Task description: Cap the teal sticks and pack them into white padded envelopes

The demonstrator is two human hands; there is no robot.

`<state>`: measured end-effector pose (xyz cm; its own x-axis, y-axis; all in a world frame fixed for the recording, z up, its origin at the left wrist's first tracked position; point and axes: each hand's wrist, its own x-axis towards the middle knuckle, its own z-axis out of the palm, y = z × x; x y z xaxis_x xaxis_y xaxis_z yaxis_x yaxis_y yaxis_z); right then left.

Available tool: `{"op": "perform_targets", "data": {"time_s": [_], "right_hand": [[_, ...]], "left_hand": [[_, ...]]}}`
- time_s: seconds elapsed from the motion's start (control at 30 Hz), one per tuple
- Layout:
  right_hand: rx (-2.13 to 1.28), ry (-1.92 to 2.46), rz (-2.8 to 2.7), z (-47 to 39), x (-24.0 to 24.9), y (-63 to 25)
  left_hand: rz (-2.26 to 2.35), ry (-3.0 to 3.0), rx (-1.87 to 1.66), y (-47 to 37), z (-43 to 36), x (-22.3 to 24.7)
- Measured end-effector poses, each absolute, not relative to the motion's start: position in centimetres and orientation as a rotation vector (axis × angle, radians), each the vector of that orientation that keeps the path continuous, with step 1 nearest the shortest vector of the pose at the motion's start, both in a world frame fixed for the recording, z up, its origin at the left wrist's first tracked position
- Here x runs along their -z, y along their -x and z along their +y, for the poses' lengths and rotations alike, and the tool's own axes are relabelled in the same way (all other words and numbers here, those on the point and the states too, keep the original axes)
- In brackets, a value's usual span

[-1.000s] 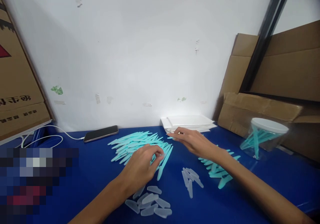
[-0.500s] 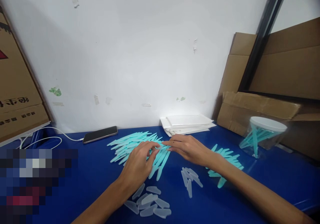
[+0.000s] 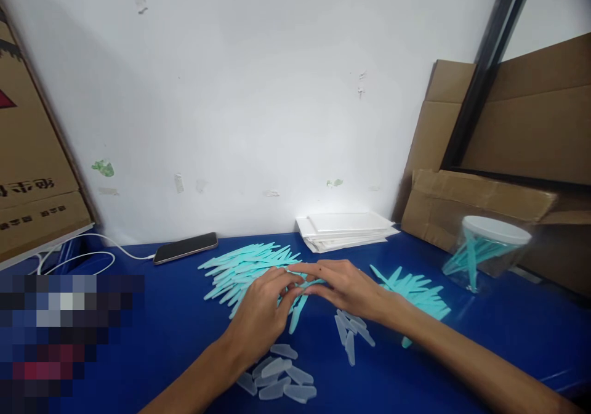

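both forearms reach in from the lower edge and the two hands meet at mid-desk, above the near side of a loose teal heap (image 3: 247,266). the left hand (image 3: 262,300) is bent at the wrist with its knuckles up, thumb and forefinger curled close together; its tips are partly hidden, so i cannot tell whether they grip anything. the right hand (image 3: 353,288) comes across nearly level, palm down, its fingers narrowed on a slim teal piece (image 3: 314,283) that lies between the two hands, its far end lost behind the fingertips.

the teal pieces look like smooth, matte plastic, long and tapered, and they overlap at angles. a second teal pile (image 3: 418,294) spreads to the right, partly behind the right forearm. nearer the person are frosted, see-through sleeves, flat and blade-shaped: one larger cluster (image 3: 277,378) beside the left forearm, and a smaller cluster (image 3: 353,334) below the right hand.

the desk (image 3: 152,340) is deep blue. at its back, against the scuffed white wall (image 3: 258,93), sit a stack of white sheets (image 3: 348,229) and a dark phone (image 3: 185,249) with a white cable (image 3: 115,249). on the right, a clear tub (image 3: 475,260) with a white lid holds more teal pieces, in front of brown cardboard (image 3: 480,192).
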<state>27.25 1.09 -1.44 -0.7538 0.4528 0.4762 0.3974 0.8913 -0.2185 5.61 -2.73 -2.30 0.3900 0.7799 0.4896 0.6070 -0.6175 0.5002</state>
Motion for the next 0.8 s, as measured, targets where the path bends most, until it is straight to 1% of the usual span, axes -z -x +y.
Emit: {"op": "perform_targets", "data": {"time_s": [0.13,0.23,0.3,0.4,0.53,0.63,0.8], "right_hand": [[-0.212,0.609,-2.487,0.9,1.3,-27.0],[-0.205,0.691,-2.507,1.0,0.9,-27.1],[-0.129,0.794,-2.539,1.3,0.6,-27.4],[0.077,0.964,-2.576,2.5,0.1,-28.6],[0.281,1.212,-2.483,4.7,-1.0,-31.4],[0.189,1.446,-2.456,6.1,-2.0,-33.9],[-0.172,1.917,-2.482,6.7,-2.6,-37.5]], "left_hand": [[1.235,-2.453,-1.040,-5.7,-2.9,2.4],[1.250,-2.569,-0.990,-5.7,-2.9,2.3],[1.283,-2.663,-0.958,-5.5,-2.8,2.0],[1.397,-2.766,-0.951,-4.7,-2.3,1.7],[1.581,-2.868,-0.928,-3.2,-1.3,1.3],[1.722,-2.909,-0.836,-2.6,-0.9,1.0],[1.831,-2.960,-0.660,-2.8,-0.9,0.9]]}}
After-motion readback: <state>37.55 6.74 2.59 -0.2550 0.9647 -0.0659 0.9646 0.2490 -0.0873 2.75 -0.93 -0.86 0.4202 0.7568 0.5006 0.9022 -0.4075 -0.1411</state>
